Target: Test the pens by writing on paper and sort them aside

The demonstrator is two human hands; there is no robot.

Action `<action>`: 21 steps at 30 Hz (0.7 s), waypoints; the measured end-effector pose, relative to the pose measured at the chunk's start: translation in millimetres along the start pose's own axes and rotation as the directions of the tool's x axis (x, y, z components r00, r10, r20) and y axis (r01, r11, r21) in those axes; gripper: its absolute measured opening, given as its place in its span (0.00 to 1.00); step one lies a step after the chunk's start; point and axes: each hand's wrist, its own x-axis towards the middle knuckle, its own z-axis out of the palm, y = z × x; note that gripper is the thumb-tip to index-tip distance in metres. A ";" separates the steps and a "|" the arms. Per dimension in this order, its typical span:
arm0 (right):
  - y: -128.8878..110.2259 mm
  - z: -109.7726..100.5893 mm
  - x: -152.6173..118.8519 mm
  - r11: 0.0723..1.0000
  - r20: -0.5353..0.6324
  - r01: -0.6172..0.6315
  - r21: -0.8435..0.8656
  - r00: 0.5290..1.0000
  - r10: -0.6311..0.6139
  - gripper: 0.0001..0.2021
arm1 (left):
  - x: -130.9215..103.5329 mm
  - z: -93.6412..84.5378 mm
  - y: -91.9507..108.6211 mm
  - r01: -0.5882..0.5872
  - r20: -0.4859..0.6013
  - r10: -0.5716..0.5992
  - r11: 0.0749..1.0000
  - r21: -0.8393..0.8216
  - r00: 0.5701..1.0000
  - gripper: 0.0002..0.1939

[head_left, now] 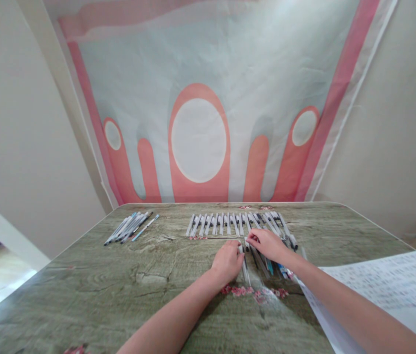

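Observation:
My left hand [229,260] is closed around the upper end of a slim clear pen [245,271] near the table's middle. Just to its right, my right hand [268,243] has its thumb and fingers pinched together; what they hold is too small to make out. Under and beside my right hand lie several loose pens [270,267], partly hidden by the hand and forearm. Beyond both hands, a row of clear pens with dark parts [222,224] lies side by side.
A pile of pens [130,227] lies at the left on the wood-patterned table [119,290]. White sheets with writing [388,290] lie at the right, partly under my right forearm. A pink and grey printed sheet [200,64] hangs behind the table.

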 end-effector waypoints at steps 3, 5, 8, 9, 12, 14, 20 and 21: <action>-0.1 0.3 0.0 1.000 -0.008 0.002 -0.002 1.000 -0.002 0.12 | -0.1 0.6 0.2 -0.029 -0.001 0.029 0.999 -0.027 1.000 0.12; -0.2 0.4 0.1 1.000 -0.009 -0.004 -0.006 1.000 0.004 0.12 | -0.3 1.0 0.1 -0.033 0.009 0.034 0.998 -0.061 0.999 0.12; -0.2 0.0 0.2 1.000 -0.014 -0.002 -0.014 1.000 0.002 0.12 | 0.0 1.4 -0.3 -0.053 0.015 0.054 0.996 -0.066 0.998 0.12; -0.2 -0.2 0.1 1.000 -0.016 0.000 -0.016 1.000 0.000 0.12 | 0.3 1.4 -0.6 -0.065 0.013 0.066 0.996 -0.055 0.998 0.12; -0.2 -0.7 -0.3 1.000 -0.017 -0.002 -0.025 1.000 0.002 0.13 | 1.3 1.4 -2.4 -0.101 0.010 0.101 0.995 -0.016 0.995 0.12; -0.7 -0.9 -0.5 1.000 -0.014 -0.004 -0.029 1.000 0.004 0.13 | 1.4 1.7 -3.9 -0.110 0.013 0.110 0.994 0.000 0.994 0.12; -2.1 -2.0 -1.9 1.000 0.000 0.000 -0.030 1.000 0.000 0.12 | 1.2 2.3 -5.6 -0.103 0.024 0.102 0.994 0.041 0.994 0.12; -2.1 -2.2 -2.2 1.000 -0.001 0.003 -0.030 1.000 -0.003 0.12 | 3.2 0.1 -6.5 -0.103 0.016 0.102 0.994 0.049 0.995 0.12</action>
